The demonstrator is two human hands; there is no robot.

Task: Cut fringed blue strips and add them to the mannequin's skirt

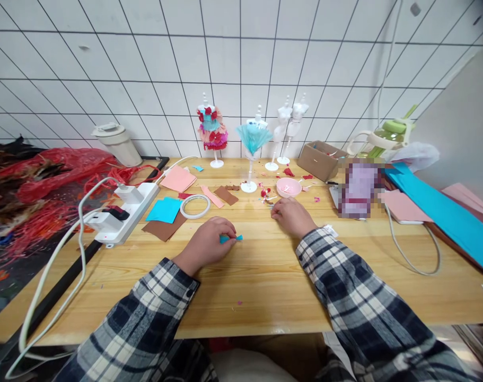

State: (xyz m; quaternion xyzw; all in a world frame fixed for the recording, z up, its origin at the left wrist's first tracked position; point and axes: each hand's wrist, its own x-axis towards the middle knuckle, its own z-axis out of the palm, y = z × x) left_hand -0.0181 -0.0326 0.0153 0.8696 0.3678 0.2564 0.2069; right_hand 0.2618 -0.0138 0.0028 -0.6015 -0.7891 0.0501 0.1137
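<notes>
Pinched in my left hand (211, 240) is a small gathered piece of blue crepe paper (238, 238), just above the tabletop. My right hand (292, 215) rests lower right of a pink bowl (289, 187), its fingers closed at the tip of something thin and greyish that I cannot make out. Small red and white scraps (265, 193) lie beyond those fingers. Behind them stands a white mini dress form (249, 164) with a fanned turquoise skirt (254, 137). A roll of white tape (195, 206) lies left of my left hand, partly over blue paper squares (164, 210) and brown paper (164, 228).
Another dress form (212, 127) wears red, pink and blue ruffles; two bare ones (281, 132) stand right of centre. A power strip (132, 212) with white cables lines the left edge. At right are a cardboard box (319, 159), a blurred-out phone-like object (359, 190) and long blue paper (444, 212).
</notes>
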